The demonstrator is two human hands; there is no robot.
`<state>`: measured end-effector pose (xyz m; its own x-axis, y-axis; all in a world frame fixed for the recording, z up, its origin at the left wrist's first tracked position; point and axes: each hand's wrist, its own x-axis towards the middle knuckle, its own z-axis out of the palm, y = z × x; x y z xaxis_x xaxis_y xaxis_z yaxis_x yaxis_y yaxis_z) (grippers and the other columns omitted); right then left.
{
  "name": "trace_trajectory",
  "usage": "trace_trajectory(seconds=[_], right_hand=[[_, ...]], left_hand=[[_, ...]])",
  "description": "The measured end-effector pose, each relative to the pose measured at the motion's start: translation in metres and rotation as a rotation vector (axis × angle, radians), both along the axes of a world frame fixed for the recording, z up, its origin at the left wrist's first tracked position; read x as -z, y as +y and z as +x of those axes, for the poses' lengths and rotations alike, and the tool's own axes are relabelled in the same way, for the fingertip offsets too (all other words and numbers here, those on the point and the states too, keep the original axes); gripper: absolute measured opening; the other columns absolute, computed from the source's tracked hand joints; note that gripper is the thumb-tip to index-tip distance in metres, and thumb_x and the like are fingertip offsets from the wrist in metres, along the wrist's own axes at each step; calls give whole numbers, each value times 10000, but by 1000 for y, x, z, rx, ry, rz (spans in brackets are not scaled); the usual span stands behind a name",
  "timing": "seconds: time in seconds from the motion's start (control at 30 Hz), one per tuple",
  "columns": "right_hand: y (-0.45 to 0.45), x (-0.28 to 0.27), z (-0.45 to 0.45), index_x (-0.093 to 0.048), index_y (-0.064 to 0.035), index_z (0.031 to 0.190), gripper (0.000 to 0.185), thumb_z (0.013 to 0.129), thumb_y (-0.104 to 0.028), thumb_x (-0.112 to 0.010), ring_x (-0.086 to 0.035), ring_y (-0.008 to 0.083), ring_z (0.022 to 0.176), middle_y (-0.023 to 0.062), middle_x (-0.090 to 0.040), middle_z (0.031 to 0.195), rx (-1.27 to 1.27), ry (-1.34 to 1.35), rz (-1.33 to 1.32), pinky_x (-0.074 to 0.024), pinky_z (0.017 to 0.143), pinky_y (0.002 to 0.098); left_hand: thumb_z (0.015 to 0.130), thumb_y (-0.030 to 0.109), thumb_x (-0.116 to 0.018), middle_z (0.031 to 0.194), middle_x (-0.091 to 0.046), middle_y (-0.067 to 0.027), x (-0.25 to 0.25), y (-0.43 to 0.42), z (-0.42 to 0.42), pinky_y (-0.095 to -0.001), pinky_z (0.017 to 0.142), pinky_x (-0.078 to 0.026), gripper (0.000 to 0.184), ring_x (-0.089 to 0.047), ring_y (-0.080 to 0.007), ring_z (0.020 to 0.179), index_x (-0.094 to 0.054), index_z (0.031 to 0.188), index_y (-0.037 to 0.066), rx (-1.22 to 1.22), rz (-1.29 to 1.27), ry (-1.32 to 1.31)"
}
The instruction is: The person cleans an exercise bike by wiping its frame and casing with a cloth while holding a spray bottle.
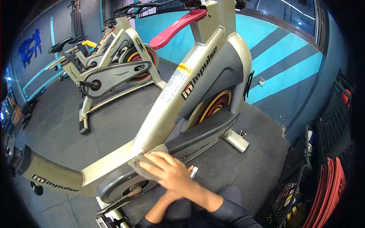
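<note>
One grey cloth (pixel 144 169) is resting against the bike frame (pixel 142 138), right at the foot of the slanted tube. The right hand (pixel 172 176) is holding it there, fingers slightly spread over it. The left hand (pixel 172 195) is crossing behind, mostly hidden, so I can't tell its grip; some white thing (pixel 194 172) is poking out nearby. Another bike (pixel 121 74) is standing further back.
</note>
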<state>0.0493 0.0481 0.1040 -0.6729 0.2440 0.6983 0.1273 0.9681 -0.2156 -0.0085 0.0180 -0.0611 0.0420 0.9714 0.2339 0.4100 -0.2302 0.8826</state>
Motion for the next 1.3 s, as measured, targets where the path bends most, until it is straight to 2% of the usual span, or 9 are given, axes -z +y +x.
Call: trace_trajectory(seconds=[0.07, 0.1, 0.17, 0.23, 0.37, 0.6, 0.8, 1.13, 1.3], right_hand=[[22, 2, 10, -623, -186, 1221, 478, 773, -329, -709, -534, 257, 1190, 55, -572, 1273, 46, 17, -14, -538, 871, 368], [34, -1, 19, -662, -178, 1161, 456, 771, -405, -722, -542, 286, 1166, 56, -593, 1249, 103, -5, -43, -506, 947, 388], [62, 2, 36, -653, -183, 1137, 445, 778, -439, -705, -551, 266, 1143, 53, -599, 1188, 236, 14, 37, -533, 884, 382], [88, 4, 51, -674, -164, 1100, 449, 765, -460, -714, -564, 275, 1102, 57, -602, 1153, 373, 7, 20, -538, 852, 393], [122, 1, 72, -703, -138, 1083, 408, 813, -445, -692, -554, 276, 1106, 60, -602, 1137, 485, 23, -162, -514, 858, 394], [75, 8, 49, -698, -96, 1082, 390, 842, -403, -680, -580, 316, 1106, 129, -607, 1185, 440, 65, -88, -505, 896, 409], [19, 0, 10, -693, -77, 1074, 412, 791, -373, -730, -602, 319, 1080, 124, -619, 1138, 269, 134, -44, -520, 876, 400], [24, 4, 15, -664, -111, 1154, 427, 831, -391, -686, -594, 262, 1136, 101, -624, 1143, 168, 136, 24, -538, 840, 367], [55, 15, 37, -644, -185, 1225, 492, 758, -306, -742, -572, 295, 1187, 109, -600, 1250, 180, 74, -26, -519, 933, 397]], left_hand=[[878, 211, -659, 1460, -439, -144, 3, -9, -2, -430, 1080, -360, 672, -460, -281, 1313, -359, 1461, 64, 2, 255, 46], [774, 190, -712, 1293, -569, -177, -6, -12, -7, -429, 936, -474, 697, -580, -332, 1153, -432, 1399, 59, -25, 96, 136], [737, 129, -692, 1226, -584, -179, -30, -12, -2, -425, 875, -504, 760, -603, -374, 1067, -398, 1438, 113, -88, 203, 160], [727, 94, -684, 1218, -600, -168, -49, -15, 1, -391, 898, -496, 753, -621, -327, 1078, -415, 1429, 101, -86, 150, 112], [715, 43, -672, 1190, -625, -141, -49, -16, 2, -348, 909, -494, 752, -650, -254, 1068, -426, 1425, 88, -73, 77, 41], [737, 89, -660, 1158, -637, -136, -44, -17, 2, -354, 878, -504, 714, -652, -270, 1044, -433, 1414, 85, -67, 133, 38], [767, 250, -706, 1054, -664, -232, -20, -13, 3, -480, 852, -492, 418, -624, -412, 1014, -642, 1117, 31, -72, 201, -8], [785, 231, -706, 1162, -631, -228, -28, -8, 8, -469, 870, -483, 418, -607, -404, 1060, -628, 1148, 38, -84, 301, -90], [739, 191, -708, 1198, -596, -221, -32, -12, 1, -456, 880, -487, 587, -599, -396, 1068, -525, 1282, 61, -59, 73, 165]])
